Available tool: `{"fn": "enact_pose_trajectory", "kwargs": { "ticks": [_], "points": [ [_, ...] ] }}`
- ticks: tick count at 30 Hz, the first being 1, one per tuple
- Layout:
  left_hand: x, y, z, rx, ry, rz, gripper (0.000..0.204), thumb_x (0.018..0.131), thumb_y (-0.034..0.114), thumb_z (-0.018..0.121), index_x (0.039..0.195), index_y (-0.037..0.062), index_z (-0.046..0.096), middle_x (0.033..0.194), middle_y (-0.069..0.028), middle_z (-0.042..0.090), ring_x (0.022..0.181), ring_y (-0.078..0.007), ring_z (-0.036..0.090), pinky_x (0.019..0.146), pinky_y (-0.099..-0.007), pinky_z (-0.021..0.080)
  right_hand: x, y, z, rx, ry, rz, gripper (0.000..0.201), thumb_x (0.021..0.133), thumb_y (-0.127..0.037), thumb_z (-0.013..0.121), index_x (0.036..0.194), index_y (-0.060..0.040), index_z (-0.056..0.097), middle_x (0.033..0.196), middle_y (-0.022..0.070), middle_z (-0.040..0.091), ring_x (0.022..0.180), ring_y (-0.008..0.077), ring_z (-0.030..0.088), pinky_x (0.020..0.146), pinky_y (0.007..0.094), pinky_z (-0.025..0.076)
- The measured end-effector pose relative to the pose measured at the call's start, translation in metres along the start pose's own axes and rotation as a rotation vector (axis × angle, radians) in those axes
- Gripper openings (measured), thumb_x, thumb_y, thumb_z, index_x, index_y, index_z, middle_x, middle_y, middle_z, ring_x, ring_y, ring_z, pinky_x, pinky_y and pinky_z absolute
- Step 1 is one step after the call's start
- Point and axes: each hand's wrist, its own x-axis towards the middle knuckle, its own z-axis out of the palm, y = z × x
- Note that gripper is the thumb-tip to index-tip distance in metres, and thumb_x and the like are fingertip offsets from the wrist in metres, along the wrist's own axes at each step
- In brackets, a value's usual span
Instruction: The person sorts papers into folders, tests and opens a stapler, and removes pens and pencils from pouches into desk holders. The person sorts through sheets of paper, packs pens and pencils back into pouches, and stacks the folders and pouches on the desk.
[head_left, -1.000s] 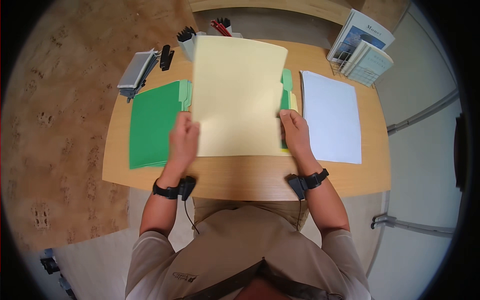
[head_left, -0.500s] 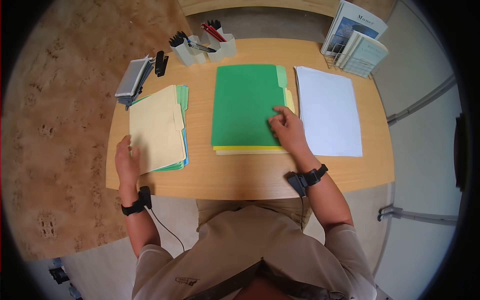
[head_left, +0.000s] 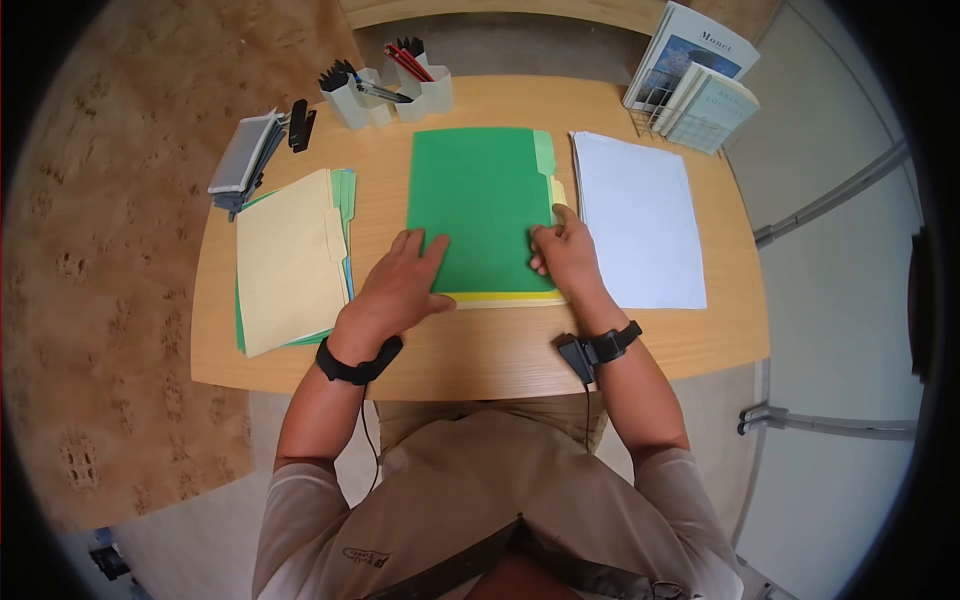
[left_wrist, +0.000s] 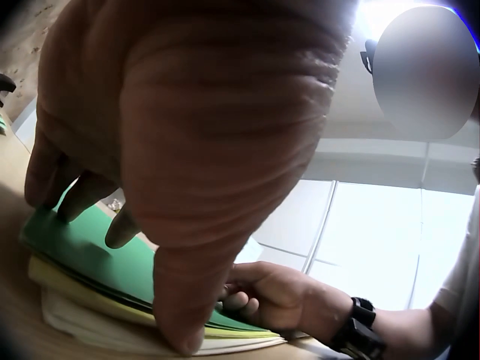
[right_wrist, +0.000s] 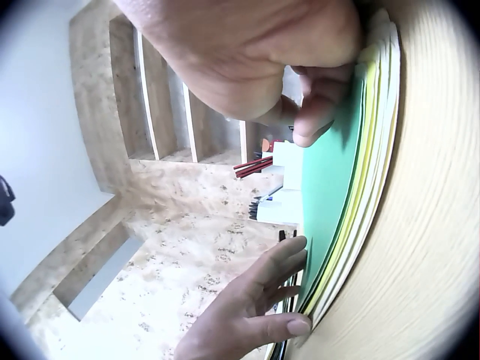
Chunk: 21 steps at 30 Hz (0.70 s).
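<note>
A green folder tops the middle stack, with yellow and cream folders under it. The left hand lies at its lower left, fingertips on the green cover and thumb by the front edge. At the right edge, the right hand has bent fingers over the green cover near the tabs; whether it pinches a sheet cannot be told. In the left wrist view the left hand spans the edge of the layered folders. The right wrist view shows the right hand's fingers curled at the green cover.
On the left lies a pile topped by a cream folder. White paper lies on the right. Pen holders, a black stapler and grey pouches stand at the back left; a wire rack of books is at the back right.
A cream folder held between both hands at first has gone onto the left pile. The left hand has since moved right from that pile to the green folder. The right hand stays by the stack's right edge.
</note>
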Motion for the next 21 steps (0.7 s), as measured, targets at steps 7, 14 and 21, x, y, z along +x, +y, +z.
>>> {"fn": "enact_pose_trajectory", "kwargs": {
  "ticks": [7, 14, 21],
  "points": [
    [-0.002, -0.004, -0.001, 0.018, -0.040, -0.021, 0.079, 0.079, 0.032, 0.085, 0.143, 0.0042, 0.048, 0.142, -0.0278, 0.051, 0.138, -0.0444, 0.045, 0.109, -0.0483, 0.045, 0.006, 0.004, -0.006, 0.239, -0.021, 0.090, 0.065, 0.095, -0.010, 0.063, 0.149, 0.0129, 0.034, 0.074, 0.0058, 0.062, 0.055, 0.0117, 0.058, 0.048, 0.0253, 0.046],
    [-0.002, -0.006, -0.003, 0.020, 0.039, 0.056, 0.050, 0.085, 0.027, 0.079, 0.125, 0.0034, 0.061, 0.123, -0.0231, 0.062, 0.122, -0.0402, 0.057, 0.098, -0.0478, 0.051, 0.010, 0.006, -0.009, 0.300, -0.030, 0.137, 0.064, 0.098, -0.013, 0.061, 0.150, 0.0120, 0.034, 0.073, 0.0060, 0.062, 0.054, 0.0122, 0.057, 0.047, 0.0252, 0.045],
    [-0.006, -0.002, 0.008, -0.033, 0.045, 0.101, 0.036, 0.085, 0.022, 0.078, 0.116, 0.0053, 0.069, 0.118, -0.0182, 0.066, 0.106, -0.0394, 0.064, 0.089, -0.0453, 0.054, 0.008, 0.001, -0.013, 0.350, -0.068, 0.145, 0.064, 0.099, -0.014, 0.058, 0.151, 0.0121, 0.033, 0.072, 0.0060, 0.062, 0.052, 0.0123, 0.055, 0.045, 0.0252, 0.043]
  ]
}}
